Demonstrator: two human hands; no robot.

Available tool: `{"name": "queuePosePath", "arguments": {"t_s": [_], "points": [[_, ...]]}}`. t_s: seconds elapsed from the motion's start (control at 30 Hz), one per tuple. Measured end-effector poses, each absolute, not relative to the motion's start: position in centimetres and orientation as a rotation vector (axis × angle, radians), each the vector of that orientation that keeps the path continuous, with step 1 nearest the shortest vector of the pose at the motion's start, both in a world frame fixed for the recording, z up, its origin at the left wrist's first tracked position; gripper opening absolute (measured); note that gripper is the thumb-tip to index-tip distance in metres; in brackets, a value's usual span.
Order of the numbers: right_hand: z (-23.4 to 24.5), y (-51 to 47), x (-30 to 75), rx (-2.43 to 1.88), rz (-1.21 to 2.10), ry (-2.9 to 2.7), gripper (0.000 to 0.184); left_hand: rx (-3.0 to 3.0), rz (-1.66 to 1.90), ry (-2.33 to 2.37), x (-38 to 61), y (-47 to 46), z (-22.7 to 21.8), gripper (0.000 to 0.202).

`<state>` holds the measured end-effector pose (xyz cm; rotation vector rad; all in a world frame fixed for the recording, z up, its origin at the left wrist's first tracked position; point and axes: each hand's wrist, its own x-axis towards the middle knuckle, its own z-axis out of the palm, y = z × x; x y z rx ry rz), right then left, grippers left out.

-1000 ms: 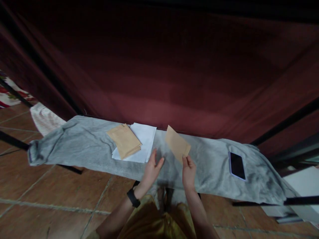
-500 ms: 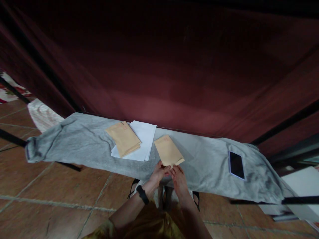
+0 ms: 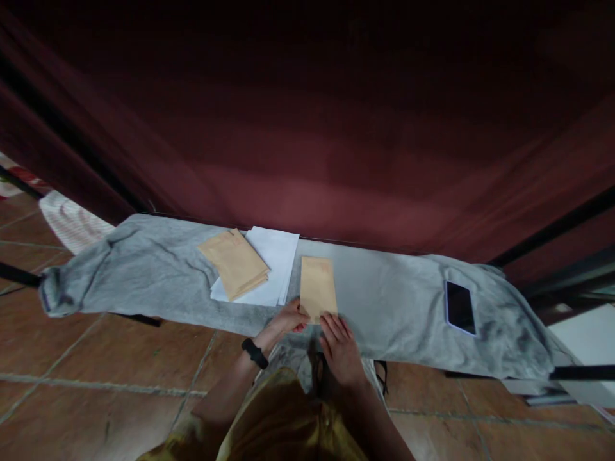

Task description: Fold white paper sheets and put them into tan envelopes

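Note:
A brown paper envelope [image 3: 318, 288] lies upright to me on the grey cloth, close to its front edge. My left hand [image 3: 291, 316], with a black band on the wrist, pinches the envelope's lower left corner between thumb and fingers. My right hand [image 3: 339, 342] rests with its fingers stretched flat on the lower right corner. Left of it, a small stack of brown envelopes [image 3: 235, 264] lies askew on white paper sheets [image 3: 280, 256].
A phone with a purple edge [image 3: 460, 308] lies on the right part of the grey cloth [image 3: 389, 301]. A dark red fabric panel [image 3: 307, 173] rises behind the bench. Dark metal bars flank both ends, above a tiled floor [image 3: 139, 358].
The envelope has turned from a slant to nearly straight. My hands have moved apart to its two lower corners, and the right hand's fingers have flattened onto it.

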<state>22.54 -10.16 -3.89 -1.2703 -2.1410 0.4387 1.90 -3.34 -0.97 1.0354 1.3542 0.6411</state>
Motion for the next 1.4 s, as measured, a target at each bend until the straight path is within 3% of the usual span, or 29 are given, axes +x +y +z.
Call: {"name": "queuePosePath", "arguments": {"t_s": [0.17, 0.3, 0.37, 0.53, 0.7, 1.0, 1.4], "points": [[-5.0, -10.4, 22.6, -1.306, 0.199, -2.304, 0.052, 1.117, 0.534, 1.462, 0.8, -3.5, -0.5, 0.027], [-5.3, -10.5, 22.6, -1.292, 0.161, -2.316, 0.056, 1.470, 0.612, 1.896, 1.8, -3.4, 0.5, 0.011], [-5.3, -10.5, 22.6, -1.283, 0.170, -2.315, 0.056, 1.780, 0.635, 1.926, 3.1, -2.7, 0.9, 0.021], [-5.0, -10.4, 22.5, -1.318, 0.233, -2.295, 0.054, 2.220, 0.623, 1.399, 6.6, 1.0, -0.8, 0.044], [-4.7, -10.3, 22.5, -1.319, 0.224, -2.319, 0.057, 2.360, 0.412, 1.424, 7.9, 4.7, -3.3, 0.061], [-4.3, -10.4, 22.7, -1.310, 0.221, -2.330, 0.066, 2.448, 0.385, 1.517, 7.9, 8.6, -3.4, 0.065], [-4.5, -10.4, 22.8, -1.306, 0.232, -2.325, 0.067, 2.491, 0.384, 1.396, 6.0, 6.4, -4.1, 0.061]]}}
